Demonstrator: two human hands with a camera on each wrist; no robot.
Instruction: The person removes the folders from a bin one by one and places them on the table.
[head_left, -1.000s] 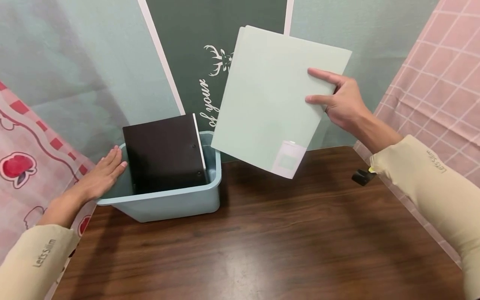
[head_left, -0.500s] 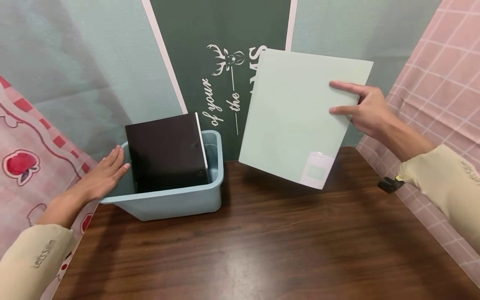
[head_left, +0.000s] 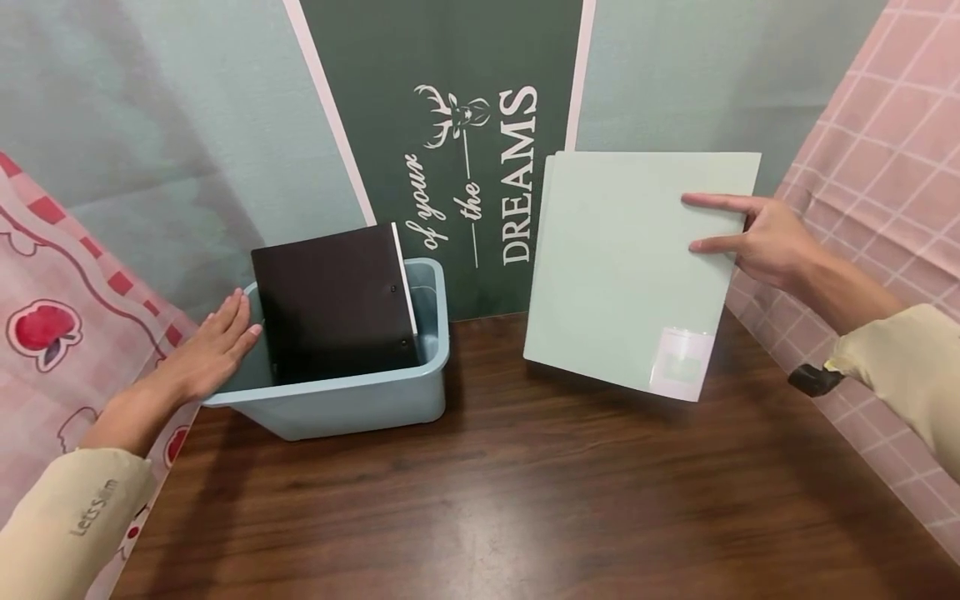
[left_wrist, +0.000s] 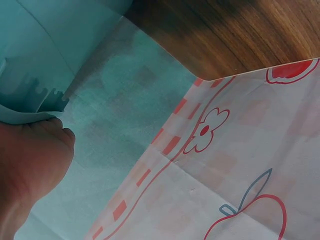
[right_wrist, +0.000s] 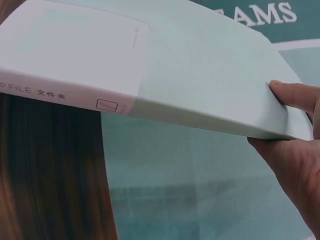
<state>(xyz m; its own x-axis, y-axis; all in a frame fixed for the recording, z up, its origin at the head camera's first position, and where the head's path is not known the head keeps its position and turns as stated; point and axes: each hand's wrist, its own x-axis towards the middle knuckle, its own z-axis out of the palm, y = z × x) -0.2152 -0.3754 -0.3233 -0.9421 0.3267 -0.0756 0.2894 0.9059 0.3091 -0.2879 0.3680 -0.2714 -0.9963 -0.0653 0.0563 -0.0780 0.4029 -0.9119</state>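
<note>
In the head view my right hand (head_left: 776, 242) grips a pale green file folder (head_left: 615, 258) by its right edge, finger and thumb spread over its front. The folder stands nearly upright, its lower edge close over the table. A clear-covered label (head_left: 682, 362) sits at its lower right corner, and the right wrist view shows print along its spine (right_wrist: 190, 119). At the left, my left hand (head_left: 213, 350) rests along the left rim of a light blue plastic bin (head_left: 360, 406), fingers fairly straight. Inside the bin leans a black folder (head_left: 333, 300) with small rivets and a white edge.
A brown wood-grain table (head_left: 480, 500) lies beneath everything. Behind it hangs a green backdrop (head_left: 465, 50) with white lettering and a deer head. A pink apple-print cloth (head_left: 45, 250) borders the left, and a pink checked cloth (head_left: 862, 167) the right.
My right hand has moved rightward and down with the pale green folder, from beside the bin to the table's right half. The left hand stays at the bin's rim.
</note>
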